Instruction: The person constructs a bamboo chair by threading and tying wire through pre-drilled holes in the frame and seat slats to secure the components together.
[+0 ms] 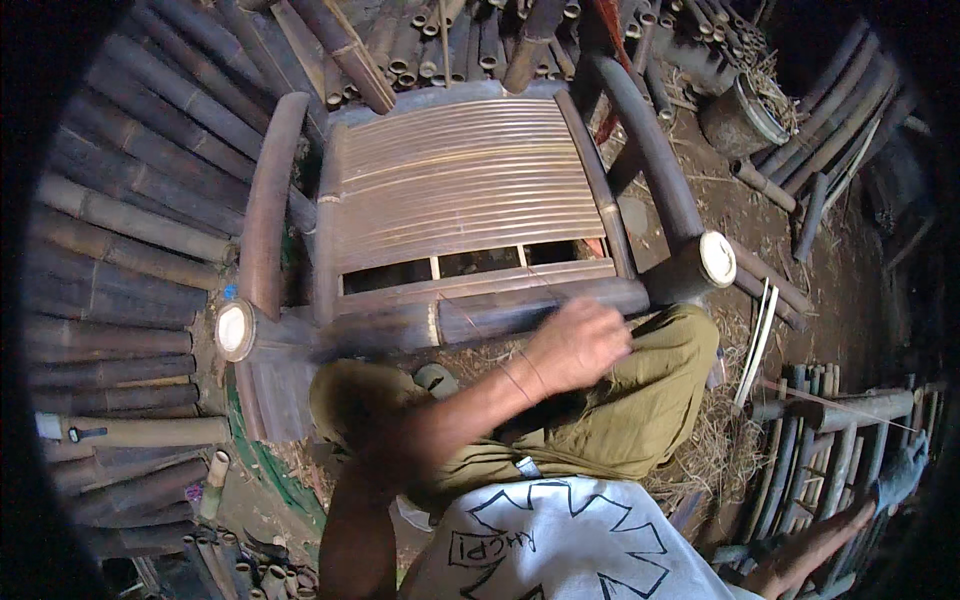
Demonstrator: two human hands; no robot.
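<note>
Gloved right hand (pixel 903 472) pinching cord (pixel 850 409), seemingly keeping it taut; left hand (pixel 578 345) hovering by chair (pixel 465 185), blurring, grip unclear.

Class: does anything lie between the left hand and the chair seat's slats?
Yes: from the left hand toward the slats come a thick front rail, a flatter strip and an open gap.

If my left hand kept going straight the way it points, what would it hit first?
Your left hand would probably meet the chair's thick bamboo post at right first, though depth is unclear.
</note>
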